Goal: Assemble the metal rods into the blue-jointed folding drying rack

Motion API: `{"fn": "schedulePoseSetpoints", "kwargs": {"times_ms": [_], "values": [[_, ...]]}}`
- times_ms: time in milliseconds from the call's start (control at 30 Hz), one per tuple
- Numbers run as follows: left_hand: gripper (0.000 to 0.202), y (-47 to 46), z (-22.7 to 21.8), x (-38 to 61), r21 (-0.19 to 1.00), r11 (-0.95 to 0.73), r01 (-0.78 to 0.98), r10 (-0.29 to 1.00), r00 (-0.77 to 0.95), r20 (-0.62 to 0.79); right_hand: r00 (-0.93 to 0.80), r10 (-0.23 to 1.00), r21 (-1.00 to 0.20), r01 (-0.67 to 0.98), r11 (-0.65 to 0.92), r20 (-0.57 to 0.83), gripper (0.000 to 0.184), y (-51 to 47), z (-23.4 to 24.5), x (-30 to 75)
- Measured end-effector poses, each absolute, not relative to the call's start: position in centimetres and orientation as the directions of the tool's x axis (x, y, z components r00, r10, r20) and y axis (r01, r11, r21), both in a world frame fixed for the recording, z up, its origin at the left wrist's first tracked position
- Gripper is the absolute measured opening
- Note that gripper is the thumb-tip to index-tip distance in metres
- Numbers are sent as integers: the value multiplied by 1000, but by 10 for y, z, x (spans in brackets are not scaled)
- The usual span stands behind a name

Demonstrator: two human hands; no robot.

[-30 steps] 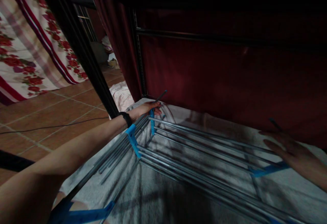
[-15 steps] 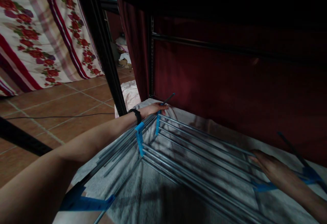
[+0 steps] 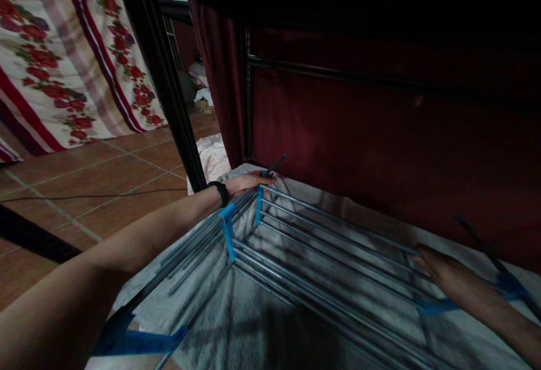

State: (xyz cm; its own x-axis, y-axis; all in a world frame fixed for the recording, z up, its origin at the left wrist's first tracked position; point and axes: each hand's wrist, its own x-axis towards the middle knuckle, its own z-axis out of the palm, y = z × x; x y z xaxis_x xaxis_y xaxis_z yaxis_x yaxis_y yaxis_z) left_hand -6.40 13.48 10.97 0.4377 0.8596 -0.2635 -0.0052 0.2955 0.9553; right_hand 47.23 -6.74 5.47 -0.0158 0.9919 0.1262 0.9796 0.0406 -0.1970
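Observation:
A folding drying rack (image 3: pixel 304 257) of grey metal rods with blue plastic joints lies on a grey blanket (image 3: pixel 253 325). My left hand (image 3: pixel 249 181), with a black band at the wrist, reaches to the rack's far left corner and is closed round the top rod by a blue joint (image 3: pixel 258 205). My right hand (image 3: pixel 439 268) rests on the rods at the right end, fingers curled over a rod near another blue joint (image 3: pixel 435 305). The light is dim, so the right fingers show only in part.
A dark red curtain (image 3: pixel 380 150) hangs right behind the rack. A black metal post (image 3: pixel 169 105) stands at the left. Terracotta floor tiles (image 3: pixel 84 190) with a thin black cable lie beyond, and a flowered cloth (image 3: pixel 63 54) hangs at the far left.
My right hand has come down from hovering open above the rack's right end onto its rods. The left hand has stayed on the far corner; the camera shifted slightly.

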Motion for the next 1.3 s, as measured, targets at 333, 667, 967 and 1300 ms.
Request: {"fn": "schedulePoseSetpoints", "kwargs": {"times_ms": [333, 667, 967, 1300], "values": [[89, 145, 136, -95, 883, -320, 344, 749, 663, 14, -211, 960, -76, 971, 228, 184, 41, -69, 61, 470], [31, 144, 137, -83, 397, -608, 688, 734, 677, -48, -231, 949, -74, 965, 251, 214, 41, -68, 38, 492], [31, 141, 137, -79, 343, -597, 725, 771, 636, -3, -194, 969, -107, 971, 212, 154, 39, -65, 52, 481], [41, 144, 135, -82, 408, -563, 719, 769, 636, -60, -229, 952, 23, 973, 229, 202, 52, -70, 55, 473]]}}
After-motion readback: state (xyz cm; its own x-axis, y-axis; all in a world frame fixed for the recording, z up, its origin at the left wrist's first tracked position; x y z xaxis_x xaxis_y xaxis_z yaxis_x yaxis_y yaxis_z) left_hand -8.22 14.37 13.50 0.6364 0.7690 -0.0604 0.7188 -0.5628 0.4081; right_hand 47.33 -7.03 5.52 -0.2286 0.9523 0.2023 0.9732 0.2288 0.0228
